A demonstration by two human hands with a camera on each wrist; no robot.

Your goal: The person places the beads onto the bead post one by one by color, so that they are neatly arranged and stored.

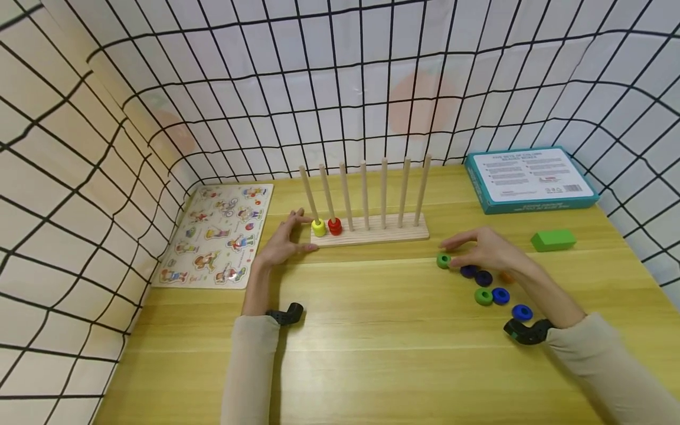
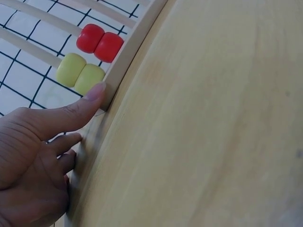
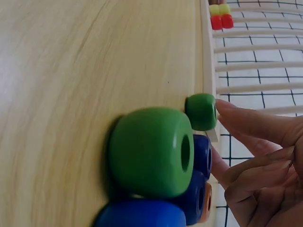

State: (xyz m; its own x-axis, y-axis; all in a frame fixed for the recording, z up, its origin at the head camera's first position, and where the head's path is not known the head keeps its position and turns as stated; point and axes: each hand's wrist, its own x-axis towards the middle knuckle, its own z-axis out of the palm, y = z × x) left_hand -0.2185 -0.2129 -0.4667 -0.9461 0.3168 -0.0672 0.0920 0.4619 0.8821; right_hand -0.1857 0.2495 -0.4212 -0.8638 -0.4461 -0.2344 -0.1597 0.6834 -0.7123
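Note:
My left hand [image 1: 281, 245] is at the left end of a wooden peg rack [image 1: 372, 231], thumb at its front edge and index finger behind, holding that end. Yellow beads [image 1: 318, 228] sit on the first peg and red beads [image 1: 334, 226] on the second; the left wrist view shows two of each. My right hand [image 1: 491, 251] reaches down beside a green bead [image 1: 443, 260] lying on the table. In the right wrist view a fingertip meets the top edge of this bead [image 3: 200, 112], with no finger curled round it.
Near my right hand lie dark blue beads [image 1: 483, 278], another green bead [image 1: 483, 296], blue beads [image 1: 522, 312] and an orange bead [image 1: 507, 277] partly hidden. A green block [image 1: 553, 240] and teal box [image 1: 533, 180] are farther right. A picture board [image 1: 215, 236] lies left; black wire mesh [image 1: 350, 88] surrounds the table.

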